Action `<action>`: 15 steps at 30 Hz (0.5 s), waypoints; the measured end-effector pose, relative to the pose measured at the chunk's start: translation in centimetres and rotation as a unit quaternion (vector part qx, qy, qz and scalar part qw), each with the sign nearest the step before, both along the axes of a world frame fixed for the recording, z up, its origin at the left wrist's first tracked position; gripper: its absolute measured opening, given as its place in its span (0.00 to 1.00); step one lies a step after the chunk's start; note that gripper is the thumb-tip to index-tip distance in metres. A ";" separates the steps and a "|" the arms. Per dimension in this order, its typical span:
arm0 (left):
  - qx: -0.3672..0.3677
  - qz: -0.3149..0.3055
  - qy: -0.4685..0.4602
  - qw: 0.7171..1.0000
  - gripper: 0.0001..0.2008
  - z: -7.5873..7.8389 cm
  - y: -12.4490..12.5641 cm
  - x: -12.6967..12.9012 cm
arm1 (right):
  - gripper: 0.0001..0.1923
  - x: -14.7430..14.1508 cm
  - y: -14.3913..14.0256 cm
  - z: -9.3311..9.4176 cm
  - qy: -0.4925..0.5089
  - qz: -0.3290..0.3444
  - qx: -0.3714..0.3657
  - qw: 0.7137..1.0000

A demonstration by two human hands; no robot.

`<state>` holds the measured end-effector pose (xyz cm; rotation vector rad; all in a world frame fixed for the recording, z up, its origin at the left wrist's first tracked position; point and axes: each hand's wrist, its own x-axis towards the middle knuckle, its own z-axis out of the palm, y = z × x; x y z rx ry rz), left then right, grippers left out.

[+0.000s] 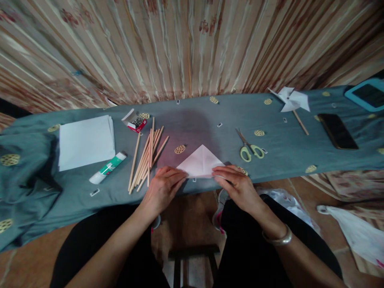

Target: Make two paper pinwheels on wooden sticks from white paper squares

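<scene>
A white sheet of paper (pixel 201 162), folded into a triangle, lies at the near side of the cloth-covered table with its point away from me. A crease runs down its middle. My left hand (pixel 164 185) pinches the triangle's left corner, fingers pressed together. At the opposite corner, my right hand (pixel 240 185) grips the paper between thumb and fingers. Scissors (pixel 248 149) with pale green handles rest just beyond my right hand, blades apart. Several thin wooden sticks (pixel 148 158) are heaped close to my left hand.
A stack of white paper (pixel 87 142), a glue stick (pixel 108 167) and an open red box of small metal pieces (pixel 136 123) occupy the left. Toward the right are a paper pinwheel (pixel 291 100) on a stick, a black phone (pixel 338 131) and a blue-framed device (pixel 367 95). A curtain (pixel 180 48) hangs behind.
</scene>
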<state>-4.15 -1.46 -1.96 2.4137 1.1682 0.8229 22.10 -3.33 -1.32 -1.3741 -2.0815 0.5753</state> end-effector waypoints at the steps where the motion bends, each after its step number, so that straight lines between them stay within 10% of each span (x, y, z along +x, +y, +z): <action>1: -0.009 0.009 -0.011 1.000 0.11 0.0 0.1 0.0 | 0.11 0.0 0.2 -0.1 0.026 -0.018 -0.013 0.999; 15: -0.096 0.106 0.008 0.990 0.11 0.0 1.7 0.5 | 0.10 -0.6 2.5 -0.2 0.083 -0.142 -0.043 0.986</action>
